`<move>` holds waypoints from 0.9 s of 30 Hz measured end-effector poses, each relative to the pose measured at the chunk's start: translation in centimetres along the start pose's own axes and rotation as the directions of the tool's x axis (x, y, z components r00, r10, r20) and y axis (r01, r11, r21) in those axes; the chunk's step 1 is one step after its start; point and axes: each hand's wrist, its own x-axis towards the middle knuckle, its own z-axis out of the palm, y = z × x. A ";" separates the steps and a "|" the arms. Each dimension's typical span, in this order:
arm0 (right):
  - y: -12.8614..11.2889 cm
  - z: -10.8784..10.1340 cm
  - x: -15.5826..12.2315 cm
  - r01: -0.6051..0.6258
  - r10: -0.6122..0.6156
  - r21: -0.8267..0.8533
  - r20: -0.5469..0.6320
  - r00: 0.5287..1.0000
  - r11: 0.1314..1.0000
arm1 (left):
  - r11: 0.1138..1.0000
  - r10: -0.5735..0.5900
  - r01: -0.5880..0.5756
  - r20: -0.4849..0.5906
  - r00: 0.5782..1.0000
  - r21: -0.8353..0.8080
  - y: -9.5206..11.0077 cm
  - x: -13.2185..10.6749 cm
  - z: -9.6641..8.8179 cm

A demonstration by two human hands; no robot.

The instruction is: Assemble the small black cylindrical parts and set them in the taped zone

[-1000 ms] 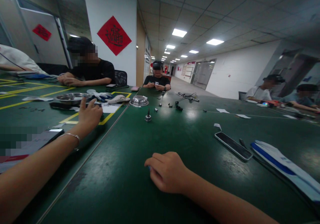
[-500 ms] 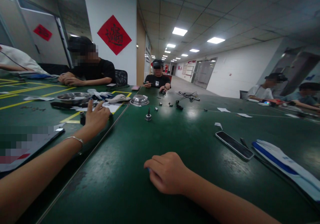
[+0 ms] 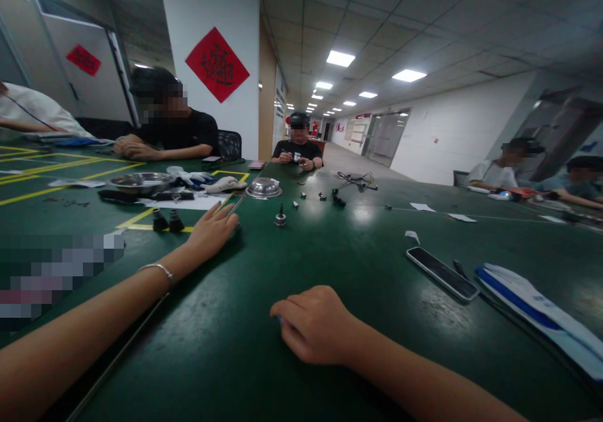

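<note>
Black pieces (image 3: pixel 168 221), two of them, stand side by side on the green table (image 3: pixel 226 321), at the near edge of a yellow tape outline (image 3: pixel 136 228). To their right, the left hand (image 3: pixel 211 232) reaches forward, back upward, over the table seam (image 3: pixel 117 353), a bracelet (image 3: pixel 160 270) at its wrist. Its visible fingers are stretched out and slightly parted; whether the hand has hold of anything underneath, I cannot tell. Right of its fingertips and apart from them, a metal part (image 3: pixel 281 220) stands with its thin end up. The right hand (image 3: pixel 308 324) is nearer the wearer, low over the table and loosely curled; a speck of blue (image 3: pixel 279 319) shows at its fingers, but whether it grips something, I cannot tell.

Beyond the black pieces lie a sheet of paper (image 3: pixel 198 203), a steel bowl (image 3: pixel 141 186) and gloves (image 3: pixel 187 177). A domed steel dish (image 3: pixel 264 188) sits just beside the gloves. Behind the metal part small fittings (image 3: pixel 295 205) are scattered, with a tangled cable (image 3: pixel 358 181) farther off. Over to the right lie a phone (image 3: pixel 443 274) and a blue-and-white packet (image 3: pixel 522 302). Several people sit around the table, one straight across (image 3: pixel 299 149) with both hands in front of the chest.
</note>
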 end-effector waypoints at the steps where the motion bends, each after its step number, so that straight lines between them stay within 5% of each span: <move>1: 0.0 0.0 0.0 0.002 -0.002 0.000 0.006 1.000 1.000 | 0.999 -0.004 0.004 0.007 1.000 -0.033 -0.1 0.0 0.1; 6: 0.0 -0.1 0.0 0.005 -0.005 -0.002 0.026 1.000 1.000 | 0.974 -0.037 0.049 0.058 0.998 -0.222 -0.4 0.0 0.7; 27: 0.0 -0.1 0.0 0.011 -0.008 -0.020 0.110 0.994 1.000 | 0.931 -0.063 0.082 0.064 0.996 -0.356 -0.9 -0.5 1.8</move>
